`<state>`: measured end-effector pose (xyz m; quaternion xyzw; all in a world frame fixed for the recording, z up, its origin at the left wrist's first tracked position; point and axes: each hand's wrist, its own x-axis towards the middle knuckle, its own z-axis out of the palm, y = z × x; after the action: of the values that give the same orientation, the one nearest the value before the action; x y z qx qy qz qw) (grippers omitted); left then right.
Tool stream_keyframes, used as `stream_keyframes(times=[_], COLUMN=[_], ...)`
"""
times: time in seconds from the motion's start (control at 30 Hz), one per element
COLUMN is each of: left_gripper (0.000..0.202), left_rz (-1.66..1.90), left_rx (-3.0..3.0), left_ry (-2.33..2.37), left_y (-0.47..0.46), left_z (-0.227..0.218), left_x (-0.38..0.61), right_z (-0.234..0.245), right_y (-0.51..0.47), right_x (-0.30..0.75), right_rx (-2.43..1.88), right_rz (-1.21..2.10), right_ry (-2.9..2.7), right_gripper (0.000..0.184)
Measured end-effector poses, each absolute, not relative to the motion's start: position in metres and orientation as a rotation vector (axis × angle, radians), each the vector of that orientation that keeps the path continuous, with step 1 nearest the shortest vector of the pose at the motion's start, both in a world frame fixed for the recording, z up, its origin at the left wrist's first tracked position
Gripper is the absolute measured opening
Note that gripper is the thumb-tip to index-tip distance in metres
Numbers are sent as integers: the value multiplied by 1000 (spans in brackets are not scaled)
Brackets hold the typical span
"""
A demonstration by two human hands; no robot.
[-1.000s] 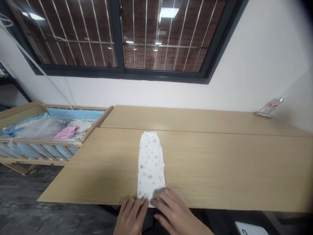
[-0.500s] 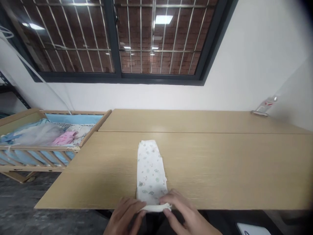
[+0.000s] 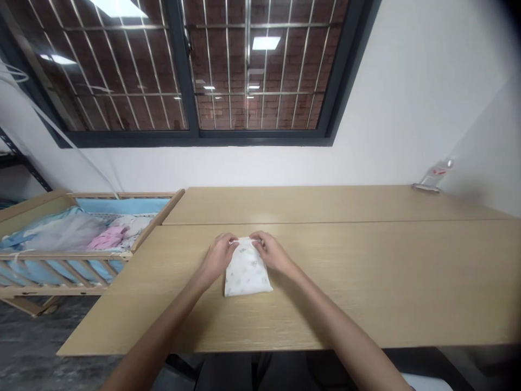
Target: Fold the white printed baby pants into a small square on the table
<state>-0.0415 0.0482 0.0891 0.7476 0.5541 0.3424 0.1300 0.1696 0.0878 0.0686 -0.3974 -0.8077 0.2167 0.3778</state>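
"White patterned cloth [image 3: 247,274], folded. Where's it lying?"
"On the table [image 3: 366,282], back from its front edge; left hand [image 3: 218,254] and right hand [image 3: 272,252] pinch the cloth's far corners between their fingers [image 3: 260,235]."

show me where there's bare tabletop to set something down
The widest bare patch of table lies right of the right forearm; another runs along the wall. A smaller one lies between crib and left forearm. It's crowded at the patterned cloth, where left hand and right hand grip its far edge.
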Motion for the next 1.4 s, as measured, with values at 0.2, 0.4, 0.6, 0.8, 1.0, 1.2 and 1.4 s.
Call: stream_keyframes(times=[0.2,0.4,0.6,0.8,1.0,1.2,1.4], left_gripper=[20,31,50,46,47,51,50], left_rz=[850,757,658,700,728,702,689], left_rx=[2130,2196,2533,2523,2475,2565,2628], left_ry=[1769,1913,1953,2112,2169,2099,2079], left_y=[96,63,-53,-89,-83,-79,-77], left_z=[71,73,45,7,1,-6,-12], left_x=[-32,-20,16,33,35,23,21], right_z=[29,29,65,60,36,37,37], right_y=[146,144,84,36,63,120,139], right_x=[157,158,148,135,137,145,150], right_rx=[-1102,-1113,-803,-520,-737,-896,-871], right_rz=[533,410,322,609,599,455,354], right_ry=[-2012,-2088,-2446,-2785,-2880,-2875,-2876], right_gripper=[23,25,43,50,54,62,61])
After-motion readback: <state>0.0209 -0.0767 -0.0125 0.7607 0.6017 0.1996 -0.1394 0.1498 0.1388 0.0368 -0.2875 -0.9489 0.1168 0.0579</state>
